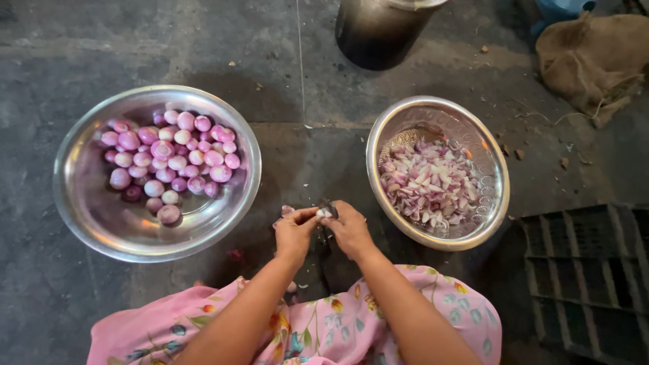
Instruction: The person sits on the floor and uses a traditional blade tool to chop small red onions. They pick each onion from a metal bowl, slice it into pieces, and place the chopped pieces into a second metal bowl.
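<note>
The left hand [295, 231] and the right hand [348, 228] are meeting over the dark grey concrete floor [284, 61], just between the two bowls; the fingers of both are curling inward and pinching a small pale piece of onion [325, 213] at their tips, against a thin dark upright blade [327, 205] that is showing only partly between them; how firmly each hand is gripping cannot be told; a scrap of pinkish peel [286, 210] is lying just beside the left thumb; to the left, a wide round shiny steel bowl [88, 203] is holding a heap of whole peeled pink-purple small onions [172, 155]; to the right, a smaller round embossed steel bowl [497, 176] is holding a pile of chopped pink-and-white onion pieces [429, 182]; the person's lap, in pink floral cloth [324, 331], is filling the lower edge; a blackened round metal pot [378, 30] is standing at the top, a brown jute sack [595, 57] is lying at the upper right, and a dark slatted plastic crate [588, 284] is sitting at the lower right
</note>
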A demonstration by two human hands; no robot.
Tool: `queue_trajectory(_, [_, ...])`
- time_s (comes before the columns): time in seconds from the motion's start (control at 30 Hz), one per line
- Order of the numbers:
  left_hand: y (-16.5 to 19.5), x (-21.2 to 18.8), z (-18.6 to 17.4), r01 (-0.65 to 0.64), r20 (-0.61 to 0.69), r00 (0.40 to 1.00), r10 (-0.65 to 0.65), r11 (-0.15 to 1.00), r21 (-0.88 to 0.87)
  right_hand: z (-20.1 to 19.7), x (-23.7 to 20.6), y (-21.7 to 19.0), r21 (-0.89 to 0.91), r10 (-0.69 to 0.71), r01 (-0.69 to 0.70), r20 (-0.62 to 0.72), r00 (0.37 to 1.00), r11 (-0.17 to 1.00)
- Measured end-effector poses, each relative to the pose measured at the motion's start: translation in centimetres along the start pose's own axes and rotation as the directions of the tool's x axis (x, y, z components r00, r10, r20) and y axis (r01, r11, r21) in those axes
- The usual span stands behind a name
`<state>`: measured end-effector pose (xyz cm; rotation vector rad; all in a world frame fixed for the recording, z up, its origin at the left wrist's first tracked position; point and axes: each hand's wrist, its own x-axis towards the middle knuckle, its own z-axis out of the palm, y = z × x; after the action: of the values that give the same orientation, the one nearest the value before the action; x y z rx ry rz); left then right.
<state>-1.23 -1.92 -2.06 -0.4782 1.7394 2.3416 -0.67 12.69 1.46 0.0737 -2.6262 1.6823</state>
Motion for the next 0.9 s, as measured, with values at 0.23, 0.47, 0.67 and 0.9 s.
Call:
queue_trajectory(0.23, [1.4,-2.0,0.5,-0.227,-0.022,0.973,0.229,0.972,0.066,-1.8,0.4,-0.3,0.408,0.202,-0.259,0.180,0.963,0.875])
queue_trajectory(0.47, [0.7,-1.5,0.1,-0.121,-0.062,0.989,0.132,0.980,0.160,-1.3,1.2,1.5,0.480,0.222,-0.321,0.252,0.942,0.816])
queue_trajectory(0.67, [-2.4,0.5,-1.1,0.047,-0.061,0.997,-0.038,0.988,0.149,0.1,1.2,3.5,0.399,0.390,-0.461,0.249,0.886,0.793])
queue_trajectory(0.9, [-1.4,0.4,-1.7,0.124,-0.007,0.992,-0.125,0.977,0.172,0.4,1.0,2.3,0.321,0.385,-0.445,0.234,0.893,0.836])
